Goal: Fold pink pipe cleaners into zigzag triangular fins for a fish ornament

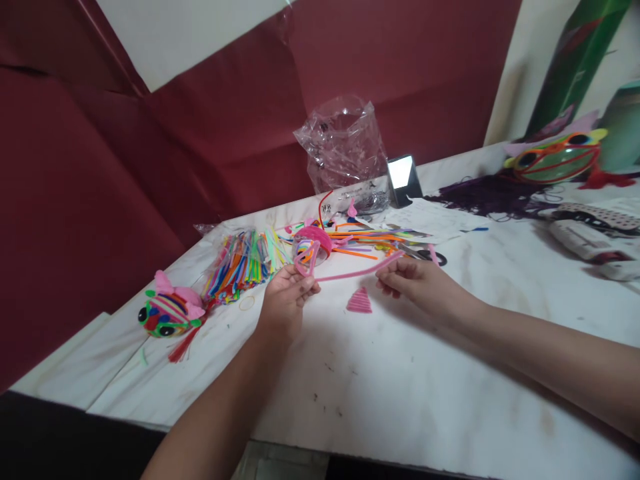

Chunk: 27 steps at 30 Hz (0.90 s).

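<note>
I hold a pink pipe cleaner above the white marble-patterned tabletop, in the middle of the scene. Its long axis runs left to right between my hands, bowing slightly toward me and slanting so that its right end lies farther off than the straight stretch beside my left fingers. At the left it is bent into a narrow triangular loop, whose tip points to the far side and a little right; the free end at the right pokes just past my fingertips, pointing right and away.

My left hand is nearly closed, thumb and fingers pinching the near corner of the loop, with the thumb lying toward the right. That forearm comes in from the near edge and reaches far and right. My right hand has its fingers curled in, pinching the pipe cleaner close to its free end, with the back of the hand turned up. Its forearm comes in from the right edge, reaching left and slightly away.

Between my hands, lower on the table, lies a ribbed pink triangle, its point to the far side and its broad base toward me. Just beyond my left hand sits a pink-rimmed striped ornament.
</note>
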### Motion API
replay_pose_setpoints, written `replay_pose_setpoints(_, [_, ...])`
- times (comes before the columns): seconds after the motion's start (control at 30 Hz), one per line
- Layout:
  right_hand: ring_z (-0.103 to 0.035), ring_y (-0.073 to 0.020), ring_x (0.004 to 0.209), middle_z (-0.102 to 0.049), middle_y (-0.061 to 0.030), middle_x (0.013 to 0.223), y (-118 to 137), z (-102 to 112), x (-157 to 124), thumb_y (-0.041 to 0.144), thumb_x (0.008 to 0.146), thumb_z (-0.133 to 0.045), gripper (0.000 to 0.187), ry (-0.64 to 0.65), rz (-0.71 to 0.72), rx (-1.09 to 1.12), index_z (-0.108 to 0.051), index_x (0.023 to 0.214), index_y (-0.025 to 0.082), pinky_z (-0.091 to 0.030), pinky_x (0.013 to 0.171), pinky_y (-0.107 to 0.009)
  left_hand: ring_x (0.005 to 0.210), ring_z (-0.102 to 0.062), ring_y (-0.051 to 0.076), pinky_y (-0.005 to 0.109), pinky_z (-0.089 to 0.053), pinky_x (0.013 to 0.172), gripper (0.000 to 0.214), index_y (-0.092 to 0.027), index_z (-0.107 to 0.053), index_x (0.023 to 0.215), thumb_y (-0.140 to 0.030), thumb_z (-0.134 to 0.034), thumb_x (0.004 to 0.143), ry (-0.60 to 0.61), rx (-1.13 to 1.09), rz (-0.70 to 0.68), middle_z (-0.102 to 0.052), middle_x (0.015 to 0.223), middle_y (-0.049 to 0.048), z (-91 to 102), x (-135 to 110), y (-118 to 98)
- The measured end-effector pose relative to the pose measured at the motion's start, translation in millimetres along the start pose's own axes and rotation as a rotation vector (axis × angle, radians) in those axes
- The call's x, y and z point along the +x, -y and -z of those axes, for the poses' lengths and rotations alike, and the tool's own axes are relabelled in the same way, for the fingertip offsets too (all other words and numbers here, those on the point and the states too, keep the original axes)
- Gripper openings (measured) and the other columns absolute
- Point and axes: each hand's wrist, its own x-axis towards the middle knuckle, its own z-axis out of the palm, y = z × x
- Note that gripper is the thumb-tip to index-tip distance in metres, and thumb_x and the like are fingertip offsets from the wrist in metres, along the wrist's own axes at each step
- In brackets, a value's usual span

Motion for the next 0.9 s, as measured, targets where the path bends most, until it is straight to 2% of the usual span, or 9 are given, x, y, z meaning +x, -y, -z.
replay_pose_setpoints(0.13, [-0.048,-0.0104,0.052,-0.058,-0.0006,0.059,-3,4,3,0.029,0.068,-0.059,0.014,-0.04,0.033,-0.072,-0.056,0.062,0.017,-0.04,0.053,-0.025,0.052,-0.054,0.006,0.021,-0.044,0.061,0.026,-0.016,-0.051,0.073,-0.013,-0.071,0.056,-0.023,0.01,0.043,-0.055,0.056,-0.0057,0.6,2,8])
replay_pose_setpoints(0.27, [-0.048,-0.0109,0.055,-0.057,-0.0006,0.061,-9,7,8,0.03,0.069,-0.059,0.015,-0.022,0.032,-0.062,-0.057,0.062,0.017,-0.038,0.052,-0.024,0.051,-0.053,0.007,0.021,-0.042,0.058,0.024,-0.015,-0.051,0.073,-0.012,-0.068,0.056,-0.011,0.06,0.083,-0.055,0.054,-0.0058,0.3,1,16])
replay_pose_setpoints(0.47, [-0.047,-0.0108,0.055,-0.058,-0.0021,0.063,-13,10,16,0.045,0.071,-0.06,0.031,0.044,0.033,0.055,-0.057,0.065,0.015,-0.038,0.053,-0.025,0.048,-0.053,0.009,0.02,-0.037,0.052,0.02,-0.014,-0.051,0.072,-0.011,-0.063,0.057,0.131,0.199,0.213,-0.057,0.051,-0.0029,-6.3,-8,27])
replay_pose_setpoints(0.63, [-0.052,-0.0137,0.063,-0.061,-0.0037,0.068,0,10,7,0.045,0.073,-0.057,0.031,0.043,0.124,-0.055,-0.06,0.065,0.015,-0.04,0.059,-0.026,0.046,-0.05,0.009,0.022,-0.038,0.052,0.018,-0.014,-0.053,0.068,-0.009,-0.062,0.053,0.219,0.331,0.247,-0.055,0.048,-0.0032,-11.0,-14,29])
replay_pose_setpoints(0.77, [-0.056,-0.0165,0.068,-0.064,-0.003,0.071,13,3,-6,0.036,0.072,-0.057,0.021,0.138,0.217,-0.179,-0.065,0.067,0.017,-0.041,0.063,-0.028,0.048,-0.048,0.008,0.021,-0.036,0.05,0.019,-0.015,-0.055,0.065,-0.008,-0.062,0.05,0.285,0.478,0.255,-0.054,0.05,-0.0042,-18.2,-21,27])
replay_pose_setpoints(0.9, [-0.053,-0.0137,0.058,-0.062,-0.0003,0.062,13,-6,-14,0.032,0.068,-0.059,0.016,0.266,0.158,-0.179,-0.064,0.066,0.018,-0.039,0.053,-0.024,0.048,-0.046,0.008,0.02,-0.033,0.048,0.014,-0.016,-0.056,0.062,-0.01,-0.062,0.051,0.326,0.605,0.238,-0.052,0.05,-0.0041,-25.1,-28,26])
